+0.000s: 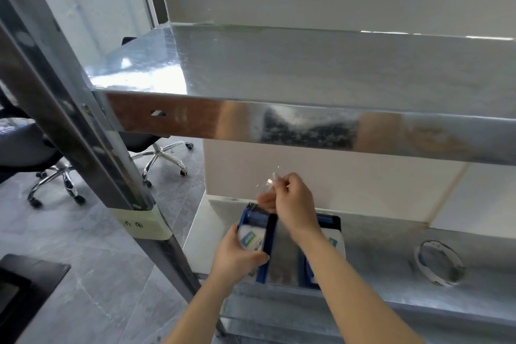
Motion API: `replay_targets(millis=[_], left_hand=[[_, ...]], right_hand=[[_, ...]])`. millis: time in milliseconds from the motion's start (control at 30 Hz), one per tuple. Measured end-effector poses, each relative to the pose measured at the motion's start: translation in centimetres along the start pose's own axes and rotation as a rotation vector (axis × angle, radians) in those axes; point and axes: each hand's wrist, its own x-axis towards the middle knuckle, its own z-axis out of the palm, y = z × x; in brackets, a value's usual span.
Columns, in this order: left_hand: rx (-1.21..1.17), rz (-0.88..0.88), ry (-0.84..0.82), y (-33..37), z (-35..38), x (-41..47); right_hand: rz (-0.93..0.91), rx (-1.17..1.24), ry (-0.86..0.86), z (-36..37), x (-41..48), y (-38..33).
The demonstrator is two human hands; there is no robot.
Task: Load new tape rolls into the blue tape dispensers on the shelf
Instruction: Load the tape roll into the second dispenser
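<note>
A blue tape dispenser [258, 225] with a white label stands on the lower metal shelf [377, 254]. My left hand [237, 257] grips its left side. My right hand [293, 204] is raised above it and pinches a clear strip of tape [269, 183] drawn up from the dispenser's front. A second blue dispenser [328, 234] sits just to the right, partly hidden behind my right forearm. A tape roll [439, 262] with a white core lies flat further right on the same shelf.
An upper metal shelf [279, 78] overhangs the work area at head height. A slanted steel upright [83, 126] with masking tape around it stands at the left. Office chairs [55, 173] are on the grey floor beyond it.
</note>
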Motion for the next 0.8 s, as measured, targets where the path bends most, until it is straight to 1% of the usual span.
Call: replay_targets(millis=[67, 133, 200, 367, 433, 500, 567, 700, 800], left_hand=[[0.045, 0.018, 0.007, -0.4, 0.1, -0.5], [0.068, 0.017, 0.019, -0.7, 0.2, -0.9], [0.075, 0.006, 0.036, -0.7, 0.3, -0.8], [0.085, 0.0, 0.039, -0.2, 0.4, -0.4], [0.075, 0.005, 0.056, -0.3, 0.5, -0.5], [0.06, 0.011, 0.061, -0.3, 0.5, -0.6], [0.053, 0.012, 0.051, -0.2, 0.5, -0.6], [0.062, 0.013, 0.059, -0.1, 0.5, -0.7], [0.07, 0.013, 0.064, -0.2, 0.6, -0.8]], right_hand=[[0.035, 0.065, 0.091, -1.0, 1.3, -0.6], [0.072, 0.102, 0.129, -1.9, 2.1, -1.1], [0.133, 0.154, 0.105, -2.3, 2.4, -1.3], [0.355, 0.256, 0.023, -4.4, 2.2, -0.8], [0.408, 0.266, -0.018, -5.1, 2.1, -0.3], [0.423, 0.321, -0.062, -5.3, 1.7, 0.0], [0.424, 0.365, -0.066, -5.2, 1.3, 0.2], [0.345, 0.216, 0.059, -5.3, 0.5, 1.3], [0.285, 0.103, 0.088, -5.8, -0.2, 2.2]])
